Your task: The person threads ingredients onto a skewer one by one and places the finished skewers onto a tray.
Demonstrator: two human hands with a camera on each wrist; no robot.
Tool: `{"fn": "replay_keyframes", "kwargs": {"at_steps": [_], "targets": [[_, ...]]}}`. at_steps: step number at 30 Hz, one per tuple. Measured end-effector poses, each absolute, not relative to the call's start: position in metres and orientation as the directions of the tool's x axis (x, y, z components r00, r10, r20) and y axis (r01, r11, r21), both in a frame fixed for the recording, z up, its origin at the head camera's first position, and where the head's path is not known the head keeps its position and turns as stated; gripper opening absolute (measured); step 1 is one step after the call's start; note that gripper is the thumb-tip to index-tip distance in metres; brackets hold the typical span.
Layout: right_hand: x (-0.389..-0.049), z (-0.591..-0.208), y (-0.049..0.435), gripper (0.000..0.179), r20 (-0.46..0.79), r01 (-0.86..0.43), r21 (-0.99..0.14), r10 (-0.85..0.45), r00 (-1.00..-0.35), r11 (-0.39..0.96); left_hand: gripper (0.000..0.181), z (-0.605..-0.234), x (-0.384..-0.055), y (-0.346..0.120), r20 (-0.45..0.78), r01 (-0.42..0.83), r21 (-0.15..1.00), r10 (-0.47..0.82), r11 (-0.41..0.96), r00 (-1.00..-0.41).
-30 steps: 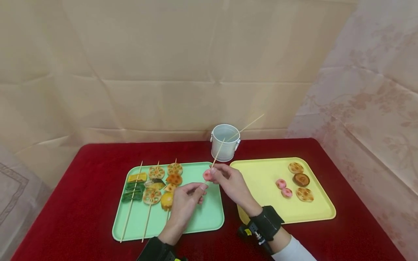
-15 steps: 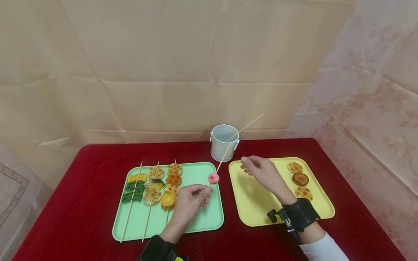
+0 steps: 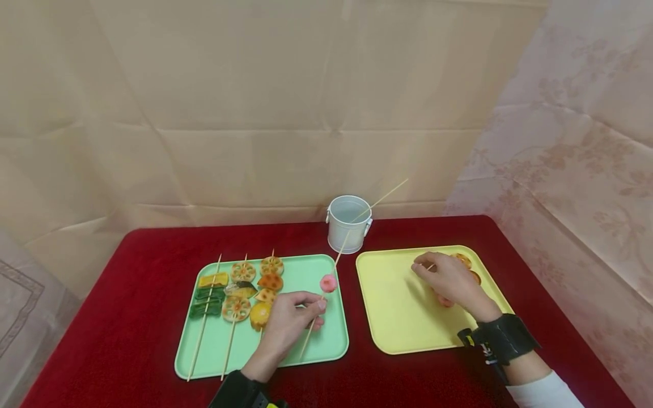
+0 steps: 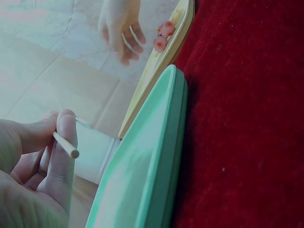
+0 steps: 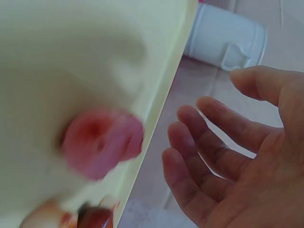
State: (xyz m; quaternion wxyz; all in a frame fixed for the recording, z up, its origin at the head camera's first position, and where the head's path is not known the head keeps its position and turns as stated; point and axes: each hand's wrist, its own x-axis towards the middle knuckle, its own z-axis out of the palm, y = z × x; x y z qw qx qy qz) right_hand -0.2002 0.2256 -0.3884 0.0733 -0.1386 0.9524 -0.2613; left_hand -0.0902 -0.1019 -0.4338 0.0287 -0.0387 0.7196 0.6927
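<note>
My left hand [image 3: 293, 320] pinches a thin wooden skewer [image 3: 308, 338] between thumb and fingers, over the green tray [image 3: 306, 267]. One round pink food piece [image 3: 328, 283] is threaded on it, above my fingers. The skewer's blunt end [image 4: 73, 153] points toward the left wrist camera. My right hand [image 3: 456, 283] is over the yellow tray [image 3: 388, 306], partly covering the food there. Its fingers are loosely bent and hold nothing in the right wrist view. Just apart from those fingertips lie pink round pieces [image 5: 99, 142] on the tray, blurred.
Three loaded skewers lie on the green tray, with folded greens [image 3: 206, 306], lotus root slices [image 3: 236, 309] and a yellow corn piece [image 3: 260, 315]. Behind the trays stands a small white bucket [image 3: 349, 229] with another skewer [image 3: 390, 191] leaning out. Browned slices [image 3: 462, 260] lie at the yellow tray's right.
My right hand has let go of the pink piece on the skewer and moved right, over the yellow tray's pink pieces. My left hand keeps its pinch on the skewer, nearly in place.
</note>
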Motion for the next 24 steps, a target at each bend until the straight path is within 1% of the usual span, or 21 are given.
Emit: {"fn": "replay_keyframes", "kwargs": {"at_steps": [3, 7, 10, 15, 18, 24], "targets": [[-0.199, -0.391, 0.233, 0.037, -0.122, -0.199, -0.523, -0.304, -0.945, 0.829, 0.018, -0.433, -0.090, -0.103, -0.097, -0.098, 0.995, -0.022, 0.036, -0.995], [-0.198, -0.395, 0.241, 0.036, -0.084, -0.256, -0.461, -0.329, -0.940, 0.849, 0.018, -0.434, -0.091, -0.105, -0.098, -0.100, 0.994, -0.031, 0.050, -0.995], [-0.198, -0.398, 0.244, 0.035, -0.074, -0.272, -0.418, -0.331, -0.941, 0.867, 0.018, -0.434, -0.092, -0.106, -0.090, -0.092, 0.994, -0.039, 0.061, -0.995], [-0.200, -0.402, 0.243, 0.033, -0.093, -0.271, -0.355, -0.322, -0.942, 0.895, 0.018, -0.434, -0.092, -0.107, -0.080, -0.083, 0.994, -0.058, 0.064, -0.995], [-0.201, -0.404, 0.244, 0.030, -0.072, -0.294, -0.316, -0.332, -0.941, 0.902, 0.017, -0.434, -0.091, -0.107, -0.078, -0.082, 0.995, -0.067, 0.064, -0.995], [-0.199, -0.407, 0.246, 0.023, -0.048, -0.301, -0.284, -0.327, -0.944, 0.910, 0.016, -0.433, -0.091, -0.109, -0.078, -0.084, 0.994, -0.079, 0.077, -0.994]]}}
